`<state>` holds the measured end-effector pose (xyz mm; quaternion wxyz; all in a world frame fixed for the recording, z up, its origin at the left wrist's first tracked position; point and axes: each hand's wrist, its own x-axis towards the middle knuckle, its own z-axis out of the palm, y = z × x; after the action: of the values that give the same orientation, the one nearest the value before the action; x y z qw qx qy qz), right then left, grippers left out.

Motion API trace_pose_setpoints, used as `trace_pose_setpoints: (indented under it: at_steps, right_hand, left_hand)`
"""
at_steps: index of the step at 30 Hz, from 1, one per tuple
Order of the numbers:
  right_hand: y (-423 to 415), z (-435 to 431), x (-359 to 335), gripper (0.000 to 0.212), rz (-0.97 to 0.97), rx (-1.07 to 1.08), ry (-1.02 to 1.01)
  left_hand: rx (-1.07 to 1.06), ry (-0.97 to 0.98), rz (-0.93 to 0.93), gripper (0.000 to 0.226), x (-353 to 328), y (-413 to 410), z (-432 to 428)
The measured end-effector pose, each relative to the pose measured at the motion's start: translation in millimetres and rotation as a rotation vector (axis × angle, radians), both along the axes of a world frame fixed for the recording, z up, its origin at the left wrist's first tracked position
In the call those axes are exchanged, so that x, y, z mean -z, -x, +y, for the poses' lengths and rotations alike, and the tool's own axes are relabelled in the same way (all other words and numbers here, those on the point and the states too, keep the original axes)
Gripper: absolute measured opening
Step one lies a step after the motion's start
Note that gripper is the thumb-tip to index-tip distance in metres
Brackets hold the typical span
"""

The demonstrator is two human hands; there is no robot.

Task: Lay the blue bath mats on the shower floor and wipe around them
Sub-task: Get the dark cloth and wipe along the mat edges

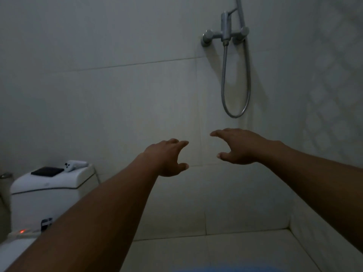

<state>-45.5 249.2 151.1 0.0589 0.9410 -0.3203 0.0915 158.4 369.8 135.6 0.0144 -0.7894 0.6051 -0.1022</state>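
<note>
Both my arms stretch forward in front of the white tiled shower wall. My left hand (169, 157) and my right hand (235, 147) hang in the air side by side with relaxed, spread fingers, and neither holds anything. A thin strip of blue, an edge of a blue bath mat (225, 269), shows at the very bottom of the view on the pale shower floor (216, 250). The rest of the mat is out of view.
A chrome shower mixer (225, 35) with a looping hose (235, 95) is mounted on the wall above my right hand. A white toilet (49, 191) stands at the left, with a black flat object (47, 171) and a white gadget (75, 165) on its tank.
</note>
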Motion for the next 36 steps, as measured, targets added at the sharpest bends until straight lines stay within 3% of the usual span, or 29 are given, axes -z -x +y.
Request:
trace_pose_setpoints:
  at_steps: [8,14,19,25,30,36]
  right_hand:
    - [32,-1,-288,0.075,0.058,0.091,-0.112]
    - [123,-4,-420,0.074,0.061,0.199,-0.031]
    - [245,7,-473,0.073,0.075,0.434,0.027]
    - [397,78,-501,0.071,0.105,0.874,0.056]
    - [483,214,-509,0.071,0.119,1.304,0.058]
    - [502,424,-527,0.056,0.113,1.804,0.066]
  left_hand:
    - [0.039,-0.091,0.0,0.081,-292,39,-33]
    - [0.209,-0.013,-0.042,0.08,-426,135,-80]
    - [0.409,0.025,-0.01,0.075,-477,246,-121]
    - [0.731,0.028,0.011,0.067,-511,397,-132]
    - [1.132,0.005,0.059,0.067,-526,528,-91]
    - [1.676,-0.076,0.142,0.065,-531,653,64]
